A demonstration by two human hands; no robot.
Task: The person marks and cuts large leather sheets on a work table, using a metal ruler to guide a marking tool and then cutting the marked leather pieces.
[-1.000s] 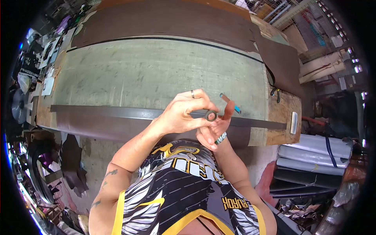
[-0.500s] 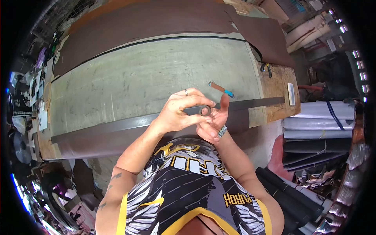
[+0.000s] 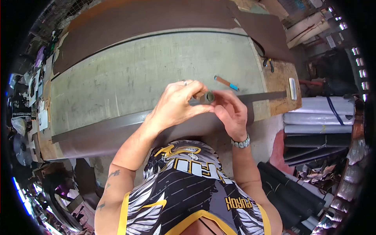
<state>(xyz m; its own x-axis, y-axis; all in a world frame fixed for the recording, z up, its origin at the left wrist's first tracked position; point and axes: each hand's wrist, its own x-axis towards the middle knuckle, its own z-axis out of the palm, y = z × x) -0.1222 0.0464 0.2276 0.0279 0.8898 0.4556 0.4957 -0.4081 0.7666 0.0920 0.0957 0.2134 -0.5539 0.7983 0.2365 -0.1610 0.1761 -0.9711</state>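
A small dark, ring-shaped roll (image 3: 210,96) is held up over the table's near side, one round end facing me. My left hand (image 3: 172,102) is closed around it from the left, thumb below and fingers above. From the right, my right hand (image 3: 234,116) has curled fingers against the roll's edge; its fingertips are slightly blurred. Beyond the hands, a brown-handled tool with a blue end (image 3: 226,83), like a cutter, lies on the grey-green tabletop (image 3: 145,70). A long dark strip (image 3: 260,96) runs along the near edge.
Brown sheet material (image 3: 156,19) covers the table's far side. Pliers (image 3: 269,65) and a whitish block (image 3: 292,89) lie at the right end. Brown material (image 3: 94,143) hangs over the front edge. Rolls of material (image 3: 317,121) are stacked on the right.
My right hand has turned and moved to the right, its fingers now curled at the roll. The left hand still grips the roll, which has shifted slightly up and right.
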